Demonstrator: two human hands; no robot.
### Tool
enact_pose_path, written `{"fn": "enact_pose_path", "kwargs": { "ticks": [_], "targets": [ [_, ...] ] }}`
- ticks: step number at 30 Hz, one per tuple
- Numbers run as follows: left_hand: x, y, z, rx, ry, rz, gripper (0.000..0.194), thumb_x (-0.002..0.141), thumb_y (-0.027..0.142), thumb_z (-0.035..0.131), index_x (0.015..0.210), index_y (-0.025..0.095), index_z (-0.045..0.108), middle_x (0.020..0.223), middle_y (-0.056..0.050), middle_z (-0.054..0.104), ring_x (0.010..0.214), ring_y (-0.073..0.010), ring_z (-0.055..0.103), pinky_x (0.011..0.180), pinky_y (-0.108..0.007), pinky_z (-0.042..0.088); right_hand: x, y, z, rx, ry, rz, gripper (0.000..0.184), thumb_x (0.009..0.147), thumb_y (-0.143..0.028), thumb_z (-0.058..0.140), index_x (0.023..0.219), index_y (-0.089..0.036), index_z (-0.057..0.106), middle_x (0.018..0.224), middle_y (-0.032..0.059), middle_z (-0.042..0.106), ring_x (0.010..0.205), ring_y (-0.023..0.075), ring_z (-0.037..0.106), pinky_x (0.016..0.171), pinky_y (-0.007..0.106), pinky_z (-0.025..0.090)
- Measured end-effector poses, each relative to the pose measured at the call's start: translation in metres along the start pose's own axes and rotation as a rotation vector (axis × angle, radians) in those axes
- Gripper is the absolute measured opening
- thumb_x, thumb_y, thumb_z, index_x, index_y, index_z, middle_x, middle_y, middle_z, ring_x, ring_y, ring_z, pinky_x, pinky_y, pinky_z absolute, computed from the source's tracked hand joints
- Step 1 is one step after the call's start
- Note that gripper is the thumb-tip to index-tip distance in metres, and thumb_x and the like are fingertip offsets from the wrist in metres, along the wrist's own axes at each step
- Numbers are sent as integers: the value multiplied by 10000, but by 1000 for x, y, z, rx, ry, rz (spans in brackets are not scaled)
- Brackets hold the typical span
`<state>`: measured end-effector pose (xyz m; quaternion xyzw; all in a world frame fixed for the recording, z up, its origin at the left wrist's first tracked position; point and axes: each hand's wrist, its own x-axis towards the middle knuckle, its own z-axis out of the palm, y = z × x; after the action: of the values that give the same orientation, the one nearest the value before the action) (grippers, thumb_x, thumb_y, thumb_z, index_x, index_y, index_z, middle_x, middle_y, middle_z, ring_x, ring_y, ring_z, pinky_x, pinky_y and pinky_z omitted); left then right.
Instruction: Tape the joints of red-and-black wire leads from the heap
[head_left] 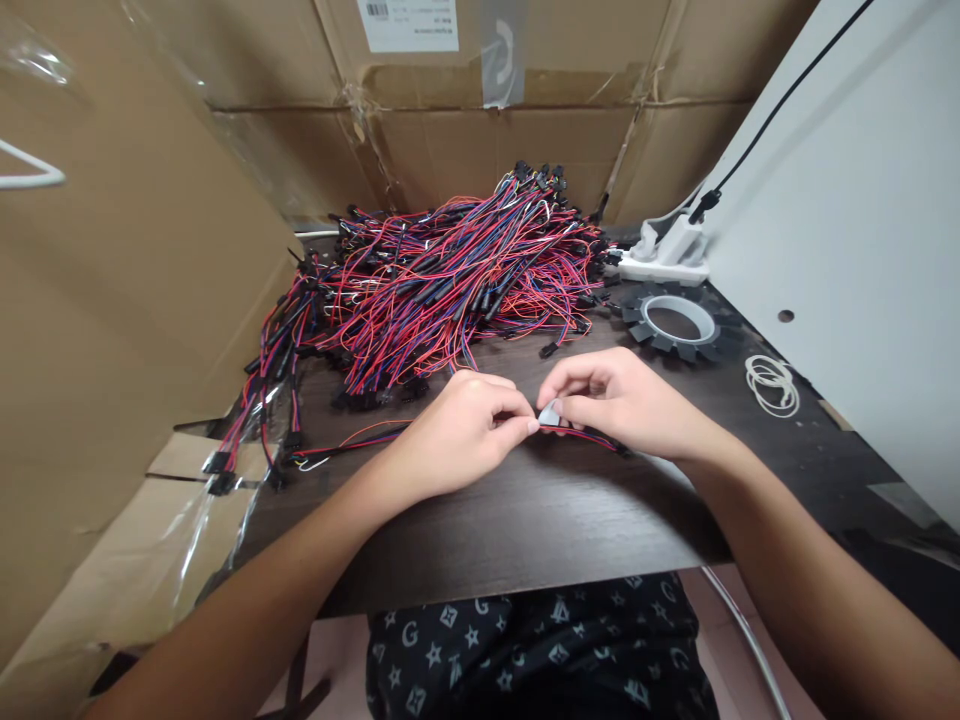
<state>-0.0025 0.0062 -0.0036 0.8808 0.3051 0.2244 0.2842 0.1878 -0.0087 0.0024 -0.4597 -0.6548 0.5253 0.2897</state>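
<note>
Over the middle of the dark table, my left hand [472, 432] pinches a thin bundle of red, blue and black wires [589, 433] between thumb and fingertips. The bundle runs left beneath that wrist, where a black connector [291, 445] lies, and right to another dark connector end [621, 449]. My right hand [622, 402] is closed around a small light-grey piece of tape [550, 413], held against the wires just beside my left fingertips. Part of the tape and the wires under it is hidden by the fingers.
Behind the hands lies a large pile of wire harnesses [450, 280], with several hanging off at the left. A ring with dark tape tabs [679, 320], rubber bands [772, 387] and a white power strip [667, 268] are on the right. Cardboard walls [495, 150] stand behind and left.
</note>
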Motion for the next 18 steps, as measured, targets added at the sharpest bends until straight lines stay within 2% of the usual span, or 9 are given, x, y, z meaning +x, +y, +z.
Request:
{"fn": "enact_pose_path", "kwargs": {
  "ticks": [8,18],
  "targets": [
    [1,-1,-1,3,-4,-5,132,812,106,625,712,113,709,638,-5,641,588,-87,544,599,-208,380,0,1,0,6,3,0,110,716,-58,549,739,-102,647,626,10,646,567,87,553,552,186,429],
    [0,0,0,6,-4,-29,147,807,101,614,692,136,699,624,3,641,580,-97,548,590,-220,388,0,0,0,-29,-13,-16,91,728,-113,557,756,-109,644,657,28,654,591,105,564,575,217,445]
  ]
}}
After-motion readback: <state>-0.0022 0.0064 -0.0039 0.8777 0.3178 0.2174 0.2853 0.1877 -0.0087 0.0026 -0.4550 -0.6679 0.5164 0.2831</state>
